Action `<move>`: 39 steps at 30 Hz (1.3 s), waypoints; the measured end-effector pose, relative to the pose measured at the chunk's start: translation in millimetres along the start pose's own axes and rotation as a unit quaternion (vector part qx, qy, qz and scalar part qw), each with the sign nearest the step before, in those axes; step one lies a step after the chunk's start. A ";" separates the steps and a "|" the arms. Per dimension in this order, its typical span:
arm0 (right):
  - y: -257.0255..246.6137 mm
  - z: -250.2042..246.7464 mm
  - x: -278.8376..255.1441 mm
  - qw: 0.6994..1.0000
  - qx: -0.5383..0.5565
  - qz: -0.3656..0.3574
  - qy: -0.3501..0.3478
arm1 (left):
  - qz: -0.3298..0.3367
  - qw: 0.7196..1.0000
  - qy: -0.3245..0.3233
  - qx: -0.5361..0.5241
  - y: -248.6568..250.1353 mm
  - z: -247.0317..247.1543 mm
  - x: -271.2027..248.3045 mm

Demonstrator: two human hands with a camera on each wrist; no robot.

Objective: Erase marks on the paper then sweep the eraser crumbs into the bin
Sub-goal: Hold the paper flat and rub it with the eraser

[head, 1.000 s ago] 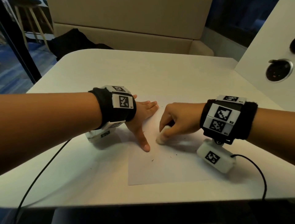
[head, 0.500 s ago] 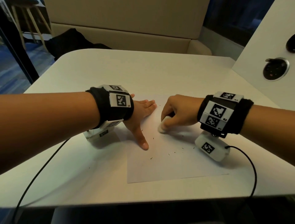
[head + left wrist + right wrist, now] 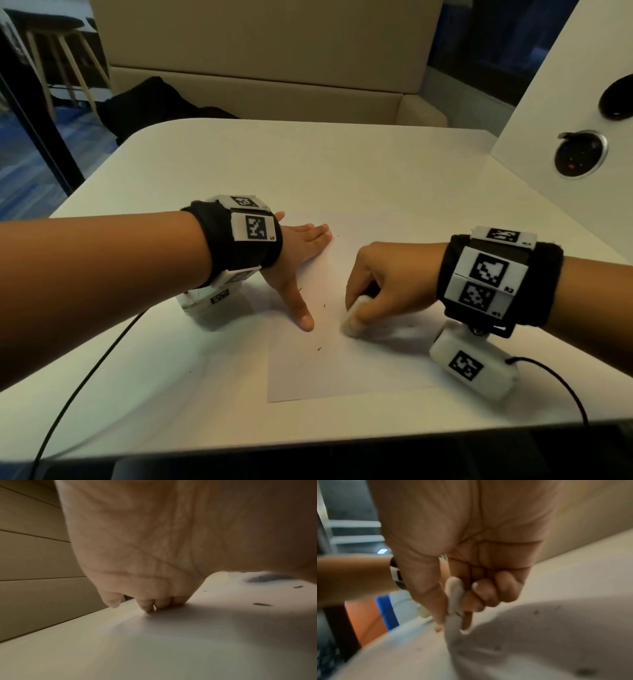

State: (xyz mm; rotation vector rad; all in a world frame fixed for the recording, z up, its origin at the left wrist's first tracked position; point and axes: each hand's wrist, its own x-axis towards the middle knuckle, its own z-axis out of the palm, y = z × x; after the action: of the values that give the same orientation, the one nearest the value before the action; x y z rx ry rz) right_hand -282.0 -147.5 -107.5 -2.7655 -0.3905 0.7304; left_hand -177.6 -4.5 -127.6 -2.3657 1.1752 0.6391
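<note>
Two hands are working over the sheet of paper (image 3: 342, 363) lying on the white table (image 3: 239, 164). The left hand (image 3: 301, 253) is lying spread and flat, fingers straight, pressing down the far left part of the sheet with the thumb pointing toward the near edge. The right hand (image 3: 387, 284) is pinching a white eraser (image 3: 354, 317) between thumb and curled fingers, and the eraser's tip is touching the paper just right of the left thumb.

Judging from this, the erasing step is in hand and the sweeping is not yet begun. A few dark eraser crumbs (image 3: 320, 348) are lying scattered on the sheet near the thumb. The next move is probably calling for more rubbing under steady downward pressure while the left hand is keeping the sheet from sliding or creasing; after that the crumbs need gathering toward a bin, which no view is showing.

From the head view alone come the layout of both hands, the whole sheet and the table edges. The left wrist view is showing the left hand (image 3: 154, 547) from beneath, its fingertips (image 3: 163, 603) bearing on the surface, with crumbs (image 3: 261, 604) lying to the right. The right wrist view, blurred, is showing how the right hand (image 3: 462, 547) is gripping the eraser (image 3: 453, 597), a thin slab held on edge, which the head view is leaving unclear. Any pencil marks are too faint to tell
</note>
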 end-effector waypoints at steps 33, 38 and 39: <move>69.0 -35.1 30.6 0.979 -0.018 0.115 0.168 | 0.032 0.999 0.033 -0.020 28.0 -23.9 19.3; 63.0 -33.0 21.9 0.994 0.055 0.094 0.024 | 0.031 0.999 0.025 -0.015 27.8 -23.1 21.2; 66.1 -34.8 24.1 0.993 0.054 0.098 0.043 | 0.031 0.999 0.024 -0.012 27.6 -23.0 21.5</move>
State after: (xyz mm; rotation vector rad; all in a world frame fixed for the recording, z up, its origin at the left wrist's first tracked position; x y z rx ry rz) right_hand -231.4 -207.5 -109.3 -2.7461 -0.0592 0.6529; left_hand -183.7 -45.9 -125.8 -2.3847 1.2723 0.6233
